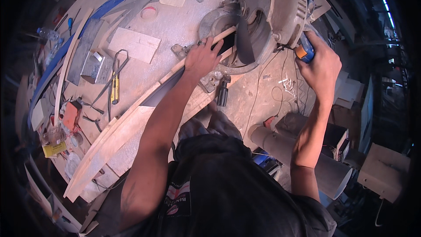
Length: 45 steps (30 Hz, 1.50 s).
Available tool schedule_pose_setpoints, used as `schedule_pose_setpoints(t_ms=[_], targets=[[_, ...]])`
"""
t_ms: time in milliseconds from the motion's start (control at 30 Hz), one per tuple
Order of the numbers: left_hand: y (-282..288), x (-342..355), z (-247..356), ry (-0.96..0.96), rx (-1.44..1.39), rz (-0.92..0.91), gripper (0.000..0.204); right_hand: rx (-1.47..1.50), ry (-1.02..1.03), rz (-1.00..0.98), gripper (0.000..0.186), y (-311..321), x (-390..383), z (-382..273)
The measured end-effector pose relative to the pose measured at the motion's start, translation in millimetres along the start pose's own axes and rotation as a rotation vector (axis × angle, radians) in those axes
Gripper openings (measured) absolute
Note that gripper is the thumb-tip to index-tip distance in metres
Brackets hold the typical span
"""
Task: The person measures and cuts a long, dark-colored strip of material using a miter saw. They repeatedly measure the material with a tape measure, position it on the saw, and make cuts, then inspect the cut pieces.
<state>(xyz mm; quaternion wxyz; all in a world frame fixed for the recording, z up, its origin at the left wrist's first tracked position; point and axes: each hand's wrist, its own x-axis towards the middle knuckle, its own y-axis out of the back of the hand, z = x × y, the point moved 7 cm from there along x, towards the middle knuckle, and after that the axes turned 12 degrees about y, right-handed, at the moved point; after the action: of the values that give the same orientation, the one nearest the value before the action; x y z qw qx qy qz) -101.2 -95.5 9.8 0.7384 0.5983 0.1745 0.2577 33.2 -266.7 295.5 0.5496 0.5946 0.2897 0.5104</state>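
Blue handle (305, 54) partly behind right hand (323, 62)

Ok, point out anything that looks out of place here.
A white tangle on the floor, below and left of the right hand: it lies loosely bunched, as if dropped, though its kind is unclear.

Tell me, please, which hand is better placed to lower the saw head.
Probably the right hand: it grips the blue-and-orange handle of the miter saw. The left hand lies on the wooden strip reaching the saw, so it seems suited to steadying.

Saw handle (307, 53) blue, orange; wood strip (175, 68) tan.
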Motion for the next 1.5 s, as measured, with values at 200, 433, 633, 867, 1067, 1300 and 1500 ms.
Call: schedule_pose_setpoints(t_ms=[200,433,633,867,1067,1300,1500], targets=[[4.0,-0.4,1.2,-0.022,-0.006,0.046,0.060,0.014,0.033,0.045,0.047,2.0,-5.9,-5.6],[2.4,1.7,2.5,0.023,0.020,-0.005,0.061,-0.018,0.068,0.139,0.032,2.6,-8.6,-4.1],[6.0,0.5,7.5,-0.068,0.020,0.122,0.062,-0.012,0.042,0.125,0.040,-4.6,-13.2,4.2],[4.9,-0.1,5.3,-0.049,0.034,0.101,0.062,0.005,0.038,0.140,0.040,-2.8,-10.6,1.9],[8.5,1.4,6.4,-0.026,0.031,0.069,0.059,0.016,0.019,0.095,0.041,-1.9,-11.0,2.2],[6.0,-0.3,1.7,-0.014,-0.033,0.063,0.059,-0.018,0.001,0.032,0.047,-1.3,-7.6,-0.6],[3.1,-2.0,0.4,0.001,0.012,0.027,0.060,-0.007,-0.020,0.046,0.050,-1.6,-6.4,-4.0]])
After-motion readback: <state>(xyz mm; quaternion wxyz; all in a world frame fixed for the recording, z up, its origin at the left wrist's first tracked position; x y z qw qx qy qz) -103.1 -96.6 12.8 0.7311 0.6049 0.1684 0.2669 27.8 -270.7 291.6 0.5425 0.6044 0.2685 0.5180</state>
